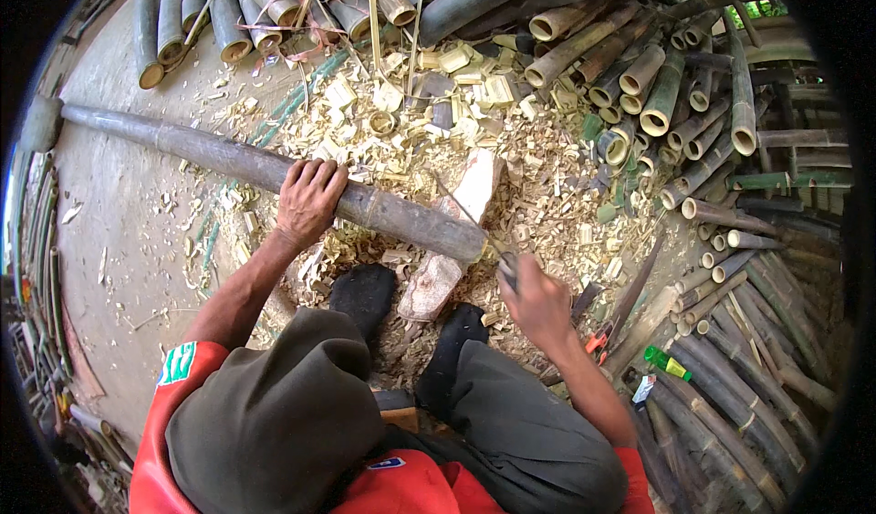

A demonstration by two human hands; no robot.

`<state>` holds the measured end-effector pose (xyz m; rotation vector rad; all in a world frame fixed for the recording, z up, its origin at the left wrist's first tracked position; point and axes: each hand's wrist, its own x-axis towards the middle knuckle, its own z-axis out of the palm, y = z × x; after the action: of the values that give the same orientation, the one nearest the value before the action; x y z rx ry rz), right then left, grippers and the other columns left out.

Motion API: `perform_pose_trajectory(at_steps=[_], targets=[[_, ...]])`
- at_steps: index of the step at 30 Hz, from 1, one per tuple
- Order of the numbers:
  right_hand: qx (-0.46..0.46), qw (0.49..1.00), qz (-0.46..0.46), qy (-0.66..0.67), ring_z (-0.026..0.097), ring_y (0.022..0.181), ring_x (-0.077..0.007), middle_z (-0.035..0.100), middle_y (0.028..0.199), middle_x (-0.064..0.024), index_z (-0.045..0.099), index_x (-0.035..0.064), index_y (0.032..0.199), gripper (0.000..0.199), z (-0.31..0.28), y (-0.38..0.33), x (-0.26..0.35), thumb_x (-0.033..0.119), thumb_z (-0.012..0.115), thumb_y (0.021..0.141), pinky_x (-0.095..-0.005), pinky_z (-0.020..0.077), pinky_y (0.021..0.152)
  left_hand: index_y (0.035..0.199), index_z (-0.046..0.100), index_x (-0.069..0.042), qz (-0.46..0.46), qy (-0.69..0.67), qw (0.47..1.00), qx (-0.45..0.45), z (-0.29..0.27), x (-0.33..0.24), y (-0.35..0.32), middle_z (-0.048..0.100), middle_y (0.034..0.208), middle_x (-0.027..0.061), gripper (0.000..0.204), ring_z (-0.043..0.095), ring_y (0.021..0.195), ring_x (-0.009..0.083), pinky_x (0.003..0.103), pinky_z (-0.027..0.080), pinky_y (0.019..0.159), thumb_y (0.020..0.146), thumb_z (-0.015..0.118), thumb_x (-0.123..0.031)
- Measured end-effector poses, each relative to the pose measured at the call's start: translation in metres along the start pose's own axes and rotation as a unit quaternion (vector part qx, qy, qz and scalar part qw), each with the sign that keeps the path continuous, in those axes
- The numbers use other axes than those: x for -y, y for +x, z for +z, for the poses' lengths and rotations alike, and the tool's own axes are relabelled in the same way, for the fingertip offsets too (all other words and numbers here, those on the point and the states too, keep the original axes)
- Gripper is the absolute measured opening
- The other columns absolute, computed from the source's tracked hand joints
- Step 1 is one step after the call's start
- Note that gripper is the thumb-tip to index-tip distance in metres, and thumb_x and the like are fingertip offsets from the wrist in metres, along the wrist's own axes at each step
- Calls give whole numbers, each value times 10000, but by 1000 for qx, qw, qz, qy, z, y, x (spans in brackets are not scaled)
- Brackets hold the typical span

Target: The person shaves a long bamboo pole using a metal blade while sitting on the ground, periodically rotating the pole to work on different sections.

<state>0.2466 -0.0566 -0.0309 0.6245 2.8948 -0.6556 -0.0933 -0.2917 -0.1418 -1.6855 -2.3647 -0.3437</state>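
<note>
A long grey-brown bamboo pole (201, 146) slants from the upper left down to the middle. Its near end rests across a pale, rough block (431, 288). My left hand (310, 199) lies over the pole with its fingers wrapped round the top. At the pole's right end my right hand (538, 304) is closed on the dark handle of a cutting tool. The tool's thin blade (459, 200) runs up and left past the pole's end; whether it has teeth is too small to tell. Motion slightly blurs the right hand.
Pale bamboo chips (365, 131) cover the floor round the block. Cut bamboo lengths (639, 85) are heaped at the back and right. A green bottle (667, 363) lies on more poles at the right. My dark-covered feet (362, 297) flank the block.
</note>
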Motion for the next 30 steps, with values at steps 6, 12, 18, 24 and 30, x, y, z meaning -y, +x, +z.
perform_pose_trajectory(at_steps=[6, 12, 18, 24, 30], targets=[[44, 999, 4, -13, 722, 617, -424, 680, 741, -244, 468, -23, 1151, 326, -58, 30, 50, 179, 687, 1018, -504, 566, 517, 1240, 630, -76, -7, 8, 1000, -3, 1, 10, -3, 659, 1209, 96, 354, 632, 1162, 274, 455, 452, 1078, 892, 629, -145], [174, 973, 99, -114, 726, 621, -394, 682, 729, -236, 516, -38, 1137, 313, -4, 14, -9, 194, 691, 1021, -442, 580, 526, 1260, 625, -84, -8, 3, 1000, 0, -2, 1, -1, 649, 1216, 89, 369, 619, 1177, 264, 459, 442, 1093, 894, 616, -129], [69, 996, 56, 1, 757, 692, -396, 737, 841, -241, 514, -52, 1258, 400, -64, 25, 36, 187, 715, 1009, -462, 608, 578, 1230, 610, -30, -12, -60, 979, 192, -43, 5, 25, 648, 1143, 117, 676, 632, 1173, 305, 500, 393, 1123, 662, 893, -265], [-129, 984, -119, 44, 755, 646, -346, 731, 829, -218, 506, -37, 1260, 409, -38, 3, 24, 181, 729, 995, -432, 625, 588, 1060, 656, -63, -11, -70, 935, 347, -35, 11, 53, 707, 1020, 90, 510, 688, 1088, 284, 477, 477, 997, 642, 872, -260], [135, 988, 62, -32, 760, 716, -427, 731, 856, -280, 504, -27, 1176, 341, -66, 27, 41, 201, 701, 1018, -489, 613, 598, 1042, 651, -63, -29, -66, 963, 259, -27, 11, 30, 692, 1013, 96, 352, 680, 1053, 286, 463, 481, 977, 736, 796, -162]])
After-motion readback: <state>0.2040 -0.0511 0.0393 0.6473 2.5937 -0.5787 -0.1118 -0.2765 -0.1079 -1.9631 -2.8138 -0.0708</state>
